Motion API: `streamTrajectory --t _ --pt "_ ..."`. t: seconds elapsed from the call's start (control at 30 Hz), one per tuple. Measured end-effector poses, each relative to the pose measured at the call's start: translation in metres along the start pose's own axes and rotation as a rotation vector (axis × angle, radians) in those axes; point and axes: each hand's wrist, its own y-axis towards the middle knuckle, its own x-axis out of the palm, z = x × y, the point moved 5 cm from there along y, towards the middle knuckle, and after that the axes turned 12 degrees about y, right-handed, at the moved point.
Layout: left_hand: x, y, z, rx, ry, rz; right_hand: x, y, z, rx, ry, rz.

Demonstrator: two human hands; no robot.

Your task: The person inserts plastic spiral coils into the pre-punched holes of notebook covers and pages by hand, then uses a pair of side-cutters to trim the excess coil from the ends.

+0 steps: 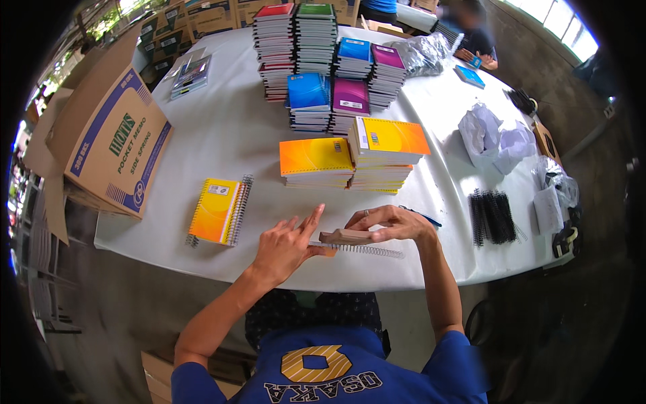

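Metal coil [367,250] meets paper at the near edge of a white table [222,128], where a person is binding a small notepad [346,236]. The right hand [390,224] is curled over the brown-backed pad, fingers closed on it and pinning it flat; the left hand [286,244] is half open, forefinger stretched out, its thumb side touching the coil's left end. The step in hand looks like threading the spiral through the pad's punched edge, and the coil appears only partly seated. Turning it further would call for a steady hold from the right hand while the left rolls the wire. A finished yellow pad [217,210] lies to the left, orange stacks [350,161] just beyond, black coils [492,215] toward the right edge.
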Motion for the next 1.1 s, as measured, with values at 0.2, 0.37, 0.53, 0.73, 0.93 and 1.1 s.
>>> streamTrajectory --t 0.2,0.37,0.53,0.73,0.93,1.1 --pt "0.005 0.002 -0.006 0.0 0.006 -0.008 -0.003 -0.003 0.0 -0.136 0.176 0.033" --pt "0.008 -0.002 -0.011 0.014 0.065 -0.025 0.004 0.015 0.006 0.073 -0.062 0.044" --pt "0.005 -0.001 -0.017 0.04 0.057 0.09 0.006 0.016 -0.001 -0.118 0.014 -0.036" --pt "-0.002 0.0 -0.024 -0.132 0.06 -0.249 0.005 0.021 0.001 -0.017 -0.061 0.049" --pt "0.003 -0.008 -0.03 -0.07 -0.001 0.02 0.004 0.019 -0.003 -0.207 0.356 -0.002" --pt "0.003 -0.013 -0.037 -0.172 -0.198 0.129 0.005 0.027 0.009 -0.103 0.131 0.016"
